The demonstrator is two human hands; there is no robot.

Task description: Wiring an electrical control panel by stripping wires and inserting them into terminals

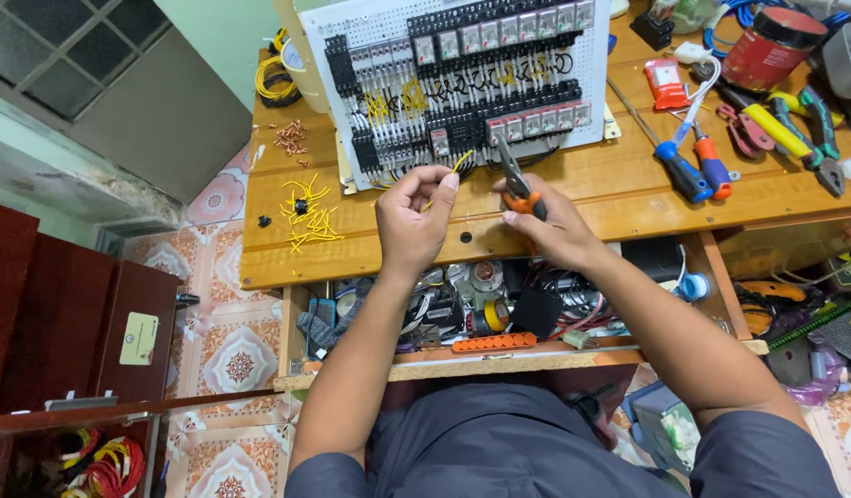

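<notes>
My left hand (414, 210) pinches a short yellow wire (460, 164) above the front of the wooden workbench (370, 254). My right hand (547, 221) grips orange-handled pliers (516, 183), their jaws pointing up toward the wire's end. Just behind both hands lies a white perforated panel (351, 28) carrying rows of black relay sockets and terminal blocks (471, 83) with yellow wiring between them.
Cut yellow wire pieces (310, 214) and copper lugs (291, 136) lie at the bench's left. Screwdrivers (697, 161), pliers (794, 129), a red can (768, 46) crowd the right. An open drawer (481, 318) of tape and parts sits under the bench. Dark red cabinets (65, 323) stand at left.
</notes>
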